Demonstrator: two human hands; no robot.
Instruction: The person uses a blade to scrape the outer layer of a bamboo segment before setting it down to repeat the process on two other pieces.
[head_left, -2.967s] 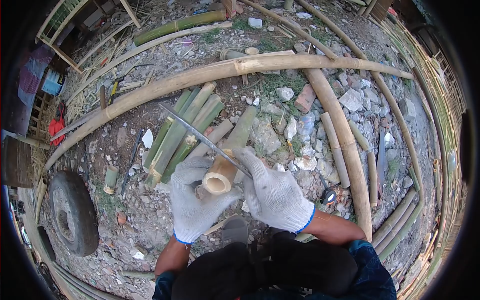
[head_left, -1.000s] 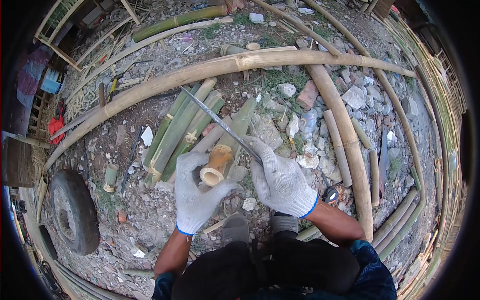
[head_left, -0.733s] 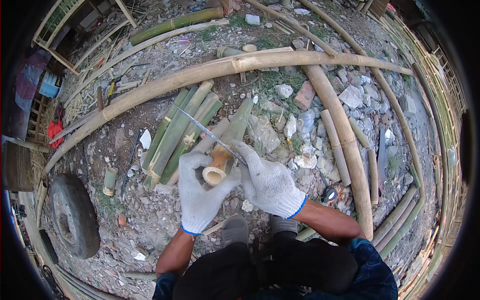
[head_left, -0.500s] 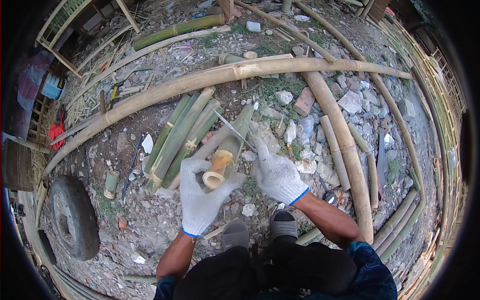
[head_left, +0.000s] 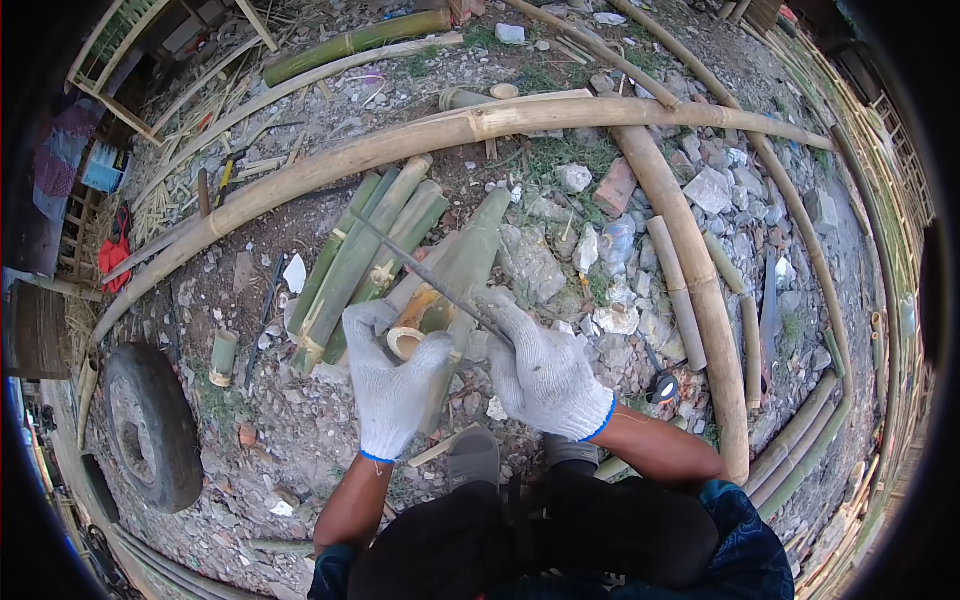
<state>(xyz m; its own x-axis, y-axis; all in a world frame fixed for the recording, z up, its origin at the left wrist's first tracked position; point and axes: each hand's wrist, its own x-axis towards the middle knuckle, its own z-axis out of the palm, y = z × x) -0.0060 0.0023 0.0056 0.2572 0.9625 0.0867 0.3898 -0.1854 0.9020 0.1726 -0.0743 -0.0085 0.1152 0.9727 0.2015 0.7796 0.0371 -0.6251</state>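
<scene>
My left hand [head_left: 388, 375], in a white knitted glove, is closed around the near end of a short bamboo tube [head_left: 427, 312], with its hollow end turned towards me. My right hand [head_left: 548, 372], gloved the same way, grips a long knife [head_left: 430, 277]. The dark, narrow blade points up and to the left, crossing over the tube in this view. The knife's handle is mostly hidden in the glove. Just beyond the tube lies a wider piece of green bamboo [head_left: 482, 235]. Several green bamboo lengths [head_left: 365, 265] lie side by side left of it.
A long bamboo pole [head_left: 390, 150] arches across the ground ahead, and a thick pole [head_left: 690, 270] runs down on the right. A tyre [head_left: 150, 425] stands at left, near a short bamboo piece [head_left: 223, 358]. Rubble and a brick [head_left: 614, 187] lie around.
The knife has swung left, and its blade now extends across the tube and the bamboo lengths. My right hand has shifted slightly left and down. The tube and my left hand have moved a little left.
</scene>
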